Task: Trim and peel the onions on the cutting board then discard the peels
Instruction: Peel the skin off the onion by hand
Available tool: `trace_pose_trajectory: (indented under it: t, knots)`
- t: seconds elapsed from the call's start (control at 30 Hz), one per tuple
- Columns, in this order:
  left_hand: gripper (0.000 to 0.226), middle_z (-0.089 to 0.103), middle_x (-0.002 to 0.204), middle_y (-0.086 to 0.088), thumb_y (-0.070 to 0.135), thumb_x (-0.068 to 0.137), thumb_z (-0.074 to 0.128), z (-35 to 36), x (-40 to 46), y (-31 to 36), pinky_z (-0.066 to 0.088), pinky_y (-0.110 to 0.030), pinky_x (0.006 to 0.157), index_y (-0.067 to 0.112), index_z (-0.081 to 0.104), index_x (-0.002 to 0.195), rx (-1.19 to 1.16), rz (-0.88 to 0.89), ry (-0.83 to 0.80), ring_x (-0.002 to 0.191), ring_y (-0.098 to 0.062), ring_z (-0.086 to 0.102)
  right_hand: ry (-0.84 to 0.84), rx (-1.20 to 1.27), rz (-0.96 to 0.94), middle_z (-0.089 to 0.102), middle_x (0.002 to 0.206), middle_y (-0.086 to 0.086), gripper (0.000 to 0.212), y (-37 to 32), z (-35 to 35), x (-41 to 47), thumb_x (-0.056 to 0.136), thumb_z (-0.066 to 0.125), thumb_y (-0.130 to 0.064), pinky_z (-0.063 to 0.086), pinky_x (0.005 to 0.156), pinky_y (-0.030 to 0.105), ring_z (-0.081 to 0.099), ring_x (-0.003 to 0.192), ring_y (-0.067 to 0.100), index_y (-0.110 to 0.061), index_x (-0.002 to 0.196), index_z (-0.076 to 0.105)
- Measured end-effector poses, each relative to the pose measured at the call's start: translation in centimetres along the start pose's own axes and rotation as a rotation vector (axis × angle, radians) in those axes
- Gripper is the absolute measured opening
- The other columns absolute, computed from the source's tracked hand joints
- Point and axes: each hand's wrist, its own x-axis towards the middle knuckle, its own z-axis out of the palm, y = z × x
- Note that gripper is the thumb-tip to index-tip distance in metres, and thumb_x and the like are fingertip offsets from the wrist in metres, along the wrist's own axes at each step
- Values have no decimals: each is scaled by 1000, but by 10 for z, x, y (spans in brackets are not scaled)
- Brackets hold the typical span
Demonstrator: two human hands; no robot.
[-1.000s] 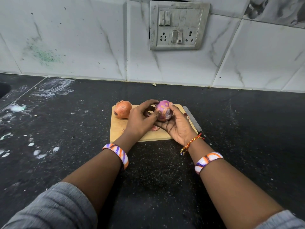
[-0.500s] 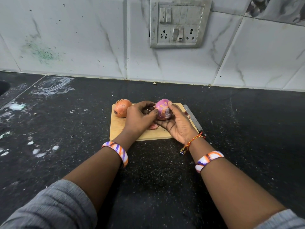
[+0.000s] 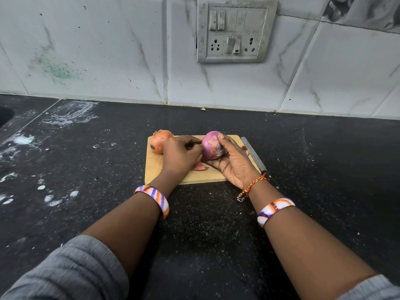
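A partly peeled purple onion (image 3: 211, 147) sits in my right hand (image 3: 234, 164), cupped from below with the thumb on top, just above the wooden cutting board (image 3: 155, 169). My left hand (image 3: 180, 155) is beside it on the left, fingers curled and pinching at the onion's skin. A second onion (image 3: 159, 140), still in its orange skin, lies at the board's far left corner. A reddish peel piece (image 3: 200, 166) lies on the board under my hands. A knife (image 3: 253, 155) rests along the board's right edge.
The board lies on a black speckled counter (image 3: 205, 224) with white smears (image 3: 49, 198) at the left. A tiled wall with a switch and socket plate (image 3: 234, 31) stands behind. A dark sink edge (image 3: 5, 114) shows at far left.
My left fingers have curled in closer against the onion's left side. The onion has turned slightly in my right hand. The view has shifted a little.
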Motion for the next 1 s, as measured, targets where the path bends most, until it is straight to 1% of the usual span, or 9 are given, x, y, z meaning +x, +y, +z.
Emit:
trace_pose_trajectory:
  t: [0.17, 0.37, 0.53, 0.63, 0.7, 0.77, 0.87, 0.9, 1.0]
  knots:
    - [18, 70, 84, -10, 5, 83, 57, 2, 3, -1, 53, -30, 63, 6, 70, 96, -99, -52, -58, 62, -14, 61, -5, 40, -1, 60, 98, 16, 14, -2, 1, -1, 95, 47, -19, 53, 76, 42, 63, 86, 28, -9, 105, 48]
    - [11, 69, 80, -9, 11, 80, 68, 2, 0, -3, 52, -21, 67, 5, 69, 88, -7, 121, -25, 70, -11, 61, 23, 115, 12, 53, 122, 26, 48, 0, 1, 0, 90, 53, -19, 53, 82, 47, 61, 97, 32, -1, 132, 37]
    - [7, 61, 73, -5, 5, 87, 56, 4, -1, -3, 49, -26, 63, 3, 62, 87, 26, 107, -78, 64, -17, 57, 20, 16, -19, 57, 100, 11, 15, 0, 1, 0, 91, 53, -14, 55, 73, 32, 59, 86, 21, -13, 105, 49]
    - [9, 61, 77, -6, 8, 89, 54, 4, 0, -2, 42, -21, 60, 1, 61, 91, 132, 104, -44, 69, -16, 55, 35, 104, -7, 55, 97, 12, 11, -2, 1, -3, 90, 52, -12, 57, 67, 33, 58, 83, 21, -11, 101, 50]
    - [10, 65, 84, -8, 5, 88, 55, 3, 1, -4, 49, -24, 68, 2, 61, 96, 101, 71, -27, 75, -15, 59, 29, 156, -6, 55, 94, 14, 10, -3, 1, -5, 91, 51, -13, 58, 62, 35, 58, 81, 23, -9, 100, 50]
    - [23, 66, 95, -6, -1, 87, 54, 2, 0, -3, 53, -23, 79, 5, 60, 108, -3, 70, -65, 85, -12, 61, 27, 167, -1, 57, 97, 16, 13, -3, 1, -5, 91, 51, -14, 58, 66, 38, 59, 85, 25, -8, 101, 50]
    - [39, 60, 116, 1, 2, 89, 51, 1, -3, 1, 41, -7, 91, 14, 55, 126, -115, 128, -187, 106, -4, 55, 18, 153, 15, 58, 106, 21, 24, -1, 0, -3, 90, 53, -16, 54, 78, 44, 61, 92, 28, -6, 112, 49]
    - [39, 58, 118, 3, 8, 88, 51, 1, -4, 3, 39, -6, 94, 16, 54, 127, -126, 147, -228, 110, -3, 53, 11, 137, 18, 58, 105, 20, 22, -1, 0, -3, 90, 52, -15, 53, 79, 43, 61, 92, 28, -6, 111, 50]
    - [34, 64, 113, 1, 16, 85, 59, 2, -4, 3, 48, -25, 94, 17, 61, 119, -139, 115, -263, 107, -12, 60, -23, 103, 25, 58, 102, 19, 12, -2, 0, -5, 91, 50, -13, 53, 79, 40, 60, 94, 27, -7, 102, 54]
